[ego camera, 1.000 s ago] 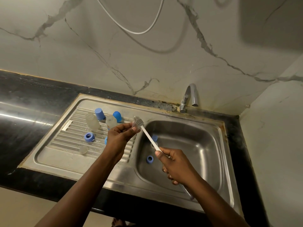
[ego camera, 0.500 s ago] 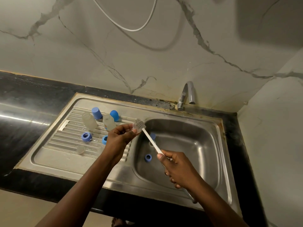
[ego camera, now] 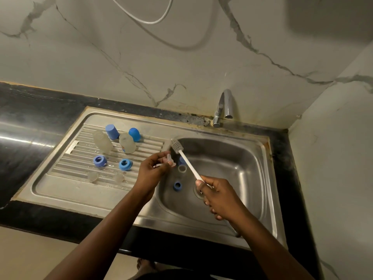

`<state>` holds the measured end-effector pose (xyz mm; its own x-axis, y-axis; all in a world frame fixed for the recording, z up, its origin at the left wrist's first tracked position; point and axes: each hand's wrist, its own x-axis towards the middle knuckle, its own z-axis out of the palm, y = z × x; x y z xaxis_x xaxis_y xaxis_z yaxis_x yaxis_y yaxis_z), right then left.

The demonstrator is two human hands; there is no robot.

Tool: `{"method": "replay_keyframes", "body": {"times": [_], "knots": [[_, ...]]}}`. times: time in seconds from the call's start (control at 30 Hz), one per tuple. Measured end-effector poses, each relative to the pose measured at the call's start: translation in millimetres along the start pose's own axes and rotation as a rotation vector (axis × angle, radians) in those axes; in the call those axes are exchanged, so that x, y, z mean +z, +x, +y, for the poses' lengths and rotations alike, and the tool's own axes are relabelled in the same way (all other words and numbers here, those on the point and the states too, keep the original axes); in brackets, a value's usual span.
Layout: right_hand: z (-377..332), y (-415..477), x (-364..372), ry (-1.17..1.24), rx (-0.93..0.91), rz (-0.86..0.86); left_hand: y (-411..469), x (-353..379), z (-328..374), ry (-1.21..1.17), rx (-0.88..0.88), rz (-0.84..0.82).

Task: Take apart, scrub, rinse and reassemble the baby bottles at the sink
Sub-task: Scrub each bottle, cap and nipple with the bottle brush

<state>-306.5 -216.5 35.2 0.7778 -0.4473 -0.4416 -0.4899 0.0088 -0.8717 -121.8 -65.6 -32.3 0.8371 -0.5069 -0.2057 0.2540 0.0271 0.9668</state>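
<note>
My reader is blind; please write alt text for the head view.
Over a steel sink, the left hand pinches a clear teat while the right hand holds a white bottle brush. Bottles, blue caps and rings stand on the drainboard.

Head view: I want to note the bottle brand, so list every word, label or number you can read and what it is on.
None can be read.
Right-hand bottle on the drainboard: a faint coloured mark low on its side may be print, too blurred to read.
Left-hand bottle, brush, teat, tap: no print shows.
</note>
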Motion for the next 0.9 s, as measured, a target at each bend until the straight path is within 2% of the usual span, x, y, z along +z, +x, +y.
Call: {"method": "replay_keyframes", "body": {"times": [0.1, 0.23, 0.37, 0.57, 0.73, 0.9], "knots": [[9.1, -3.8, -12.2, 0.017, 0.011, 0.003, -5.9, 6.6, -21.1, 0.199, -0.040, -0.011], [25.9, -6.3, -25.4, 0.050, 0.045, 0.000, -1.0, 13.0, -48.9, 0.632, -0.065, -0.028], [48.2, -5.5, -31.7, 0.086, 0.069, 0.005, 18.0, 19.0, -70.3, 1.047, -0.032, -0.183], [74.9, 6.9, -37.7, 0.080, 0.097, -0.003, 44.5, 28.1, -104.6, 1.270, -0.167, -0.311], [83.7, 19.5, -40.3, 0.048, 0.089, -0.007, 55.0, 38.4, -125.3, 1.427, -0.183, -0.429], [85.9, 23.5, -44.1, 0.048, 0.088, -0.015, 60.2, 39.4, -141.6, 1.514, -0.205, -0.467]]}}
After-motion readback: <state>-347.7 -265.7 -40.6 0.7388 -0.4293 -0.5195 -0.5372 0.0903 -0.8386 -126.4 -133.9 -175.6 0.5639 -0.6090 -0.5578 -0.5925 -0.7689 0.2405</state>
